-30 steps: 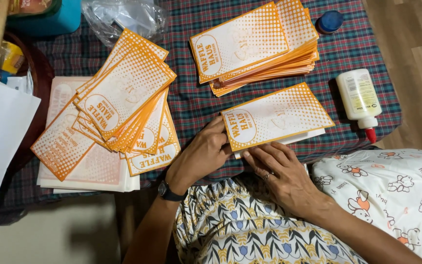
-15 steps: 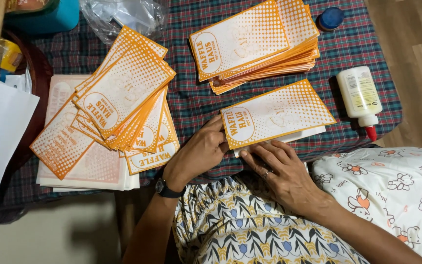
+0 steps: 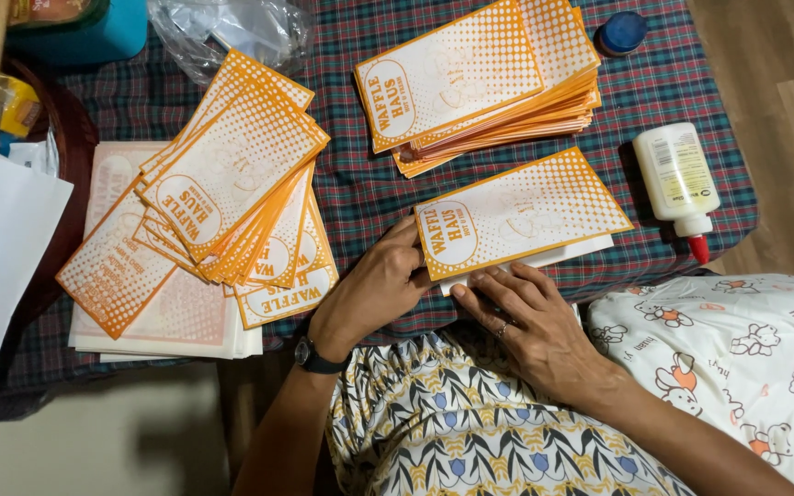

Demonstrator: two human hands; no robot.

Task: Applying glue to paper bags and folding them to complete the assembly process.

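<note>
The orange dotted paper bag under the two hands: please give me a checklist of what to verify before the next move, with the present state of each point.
1. Left hand holds the left edge of the orange dotted paper bag: ok.
2. Right hand rests at the bag's lower edge, fingers on the white paper beneath: ok.
3. Bag lies flat on the checked tablecloth: ok.
4. White glue bottle with red nozzle lies to the right, apart from the bag: ok.
5. Nozzle capped or open: cannot tell.
6. The neat stack of orange bags behind is apart from the bag: ok.
</note>
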